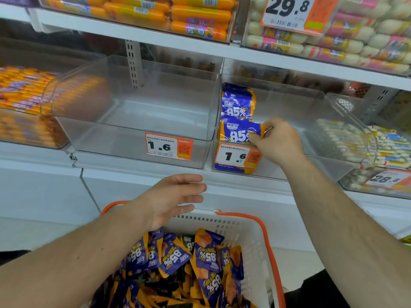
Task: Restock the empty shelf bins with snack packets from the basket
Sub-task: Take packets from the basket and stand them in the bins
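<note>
Restocking has barely begun. The right bin (289, 121) holds only a few packets (238, 103) stacked at its left front corner. The right hand (278, 141) pinches the front packet (239, 132) there. The left bin (133, 112) is empty. The left hand (175, 196), grip wide and empty, hovers over the basket (251, 230), which holds many packets.

- The left hand (175, 196) and its forearm are bare, with no sleeve, watch or ring in view.
- The right hand (278, 141) and forearm are bare too.
- Dark clothing shows at the lower left and lower right frame edges.
</note>
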`<action>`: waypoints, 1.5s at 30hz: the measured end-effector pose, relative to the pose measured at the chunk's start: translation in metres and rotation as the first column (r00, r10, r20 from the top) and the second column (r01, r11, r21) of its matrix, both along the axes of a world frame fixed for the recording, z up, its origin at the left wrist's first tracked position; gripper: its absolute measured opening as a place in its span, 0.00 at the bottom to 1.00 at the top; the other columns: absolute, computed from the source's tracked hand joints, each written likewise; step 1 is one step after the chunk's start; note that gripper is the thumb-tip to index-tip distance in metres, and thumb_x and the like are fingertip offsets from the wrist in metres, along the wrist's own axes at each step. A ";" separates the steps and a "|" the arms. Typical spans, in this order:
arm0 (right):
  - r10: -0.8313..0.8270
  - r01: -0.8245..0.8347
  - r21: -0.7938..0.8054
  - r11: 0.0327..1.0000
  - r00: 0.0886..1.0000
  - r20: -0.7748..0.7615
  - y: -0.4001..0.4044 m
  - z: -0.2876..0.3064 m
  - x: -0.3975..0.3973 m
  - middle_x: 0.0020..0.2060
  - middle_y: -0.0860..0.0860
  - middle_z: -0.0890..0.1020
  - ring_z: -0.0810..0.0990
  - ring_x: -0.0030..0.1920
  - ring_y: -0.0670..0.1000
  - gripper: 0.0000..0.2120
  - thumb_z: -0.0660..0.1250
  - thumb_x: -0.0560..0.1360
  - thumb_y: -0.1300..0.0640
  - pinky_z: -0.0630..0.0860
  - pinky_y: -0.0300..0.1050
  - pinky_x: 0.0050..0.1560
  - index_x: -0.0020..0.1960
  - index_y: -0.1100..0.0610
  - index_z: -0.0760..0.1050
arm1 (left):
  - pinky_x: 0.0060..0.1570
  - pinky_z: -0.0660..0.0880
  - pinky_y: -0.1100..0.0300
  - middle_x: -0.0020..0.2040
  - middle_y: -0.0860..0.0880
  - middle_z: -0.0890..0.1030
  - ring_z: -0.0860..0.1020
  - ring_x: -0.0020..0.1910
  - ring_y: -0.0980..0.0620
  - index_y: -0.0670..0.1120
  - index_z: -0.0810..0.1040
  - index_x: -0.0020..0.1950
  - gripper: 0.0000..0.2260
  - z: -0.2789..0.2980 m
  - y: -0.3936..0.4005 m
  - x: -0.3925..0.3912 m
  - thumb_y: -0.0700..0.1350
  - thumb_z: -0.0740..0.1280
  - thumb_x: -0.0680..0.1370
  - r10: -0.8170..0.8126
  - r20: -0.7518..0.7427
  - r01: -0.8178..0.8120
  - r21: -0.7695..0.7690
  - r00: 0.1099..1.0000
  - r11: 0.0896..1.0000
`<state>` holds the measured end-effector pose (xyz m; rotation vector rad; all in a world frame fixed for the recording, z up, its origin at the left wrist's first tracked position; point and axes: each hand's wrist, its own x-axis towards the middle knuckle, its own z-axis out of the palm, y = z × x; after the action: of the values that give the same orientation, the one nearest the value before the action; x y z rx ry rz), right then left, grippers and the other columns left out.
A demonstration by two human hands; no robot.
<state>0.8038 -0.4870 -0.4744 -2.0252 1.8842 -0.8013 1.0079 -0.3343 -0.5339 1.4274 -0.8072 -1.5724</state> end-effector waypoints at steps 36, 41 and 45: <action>-0.735 -0.148 0.984 0.099 0.655 0.172 0.187 -0.274 0.126 0.36 0.56 0.82 0.79 0.32 0.51 0.05 0.67 0.78 0.61 0.74 0.41 0.26 0.50 0.63 0.77 | 0.65 0.65 0.58 0.74 0.50 0.68 0.68 0.71 0.49 0.47 0.64 0.76 0.27 -0.005 0.007 0.023 0.54 0.66 0.79 -0.612 0.790 0.617 0.469 0.025 0.632; -0.461 0.010 0.919 0.393 0.867 0.188 0.166 -0.262 0.112 0.30 0.55 0.78 0.76 0.31 0.53 0.04 0.64 0.74 0.61 0.71 0.40 0.29 0.48 0.61 0.73 | 0.66 0.65 0.57 0.74 0.51 0.68 0.68 0.71 0.49 0.48 0.64 0.76 0.27 -0.006 0.008 0.029 0.54 0.67 0.79 -0.623 0.781 0.611 0.477 0.035 0.632; 0.147 -0.179 0.713 0.678 0.983 0.107 0.124 -0.218 0.087 0.25 0.51 0.59 0.59 0.30 0.51 0.17 0.64 0.67 0.64 0.59 0.52 0.31 0.31 0.54 0.55 | 0.66 0.68 0.56 0.71 0.51 0.71 0.71 0.67 0.50 0.49 0.66 0.74 0.27 -0.008 0.007 0.034 0.54 0.68 0.77 -0.613 0.784 0.605 0.442 0.099 0.662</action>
<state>0.8904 -0.3626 -0.6924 -1.5958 1.5895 -0.0042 1.0414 -0.3278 -0.5418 2.1268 -2.3630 -1.1474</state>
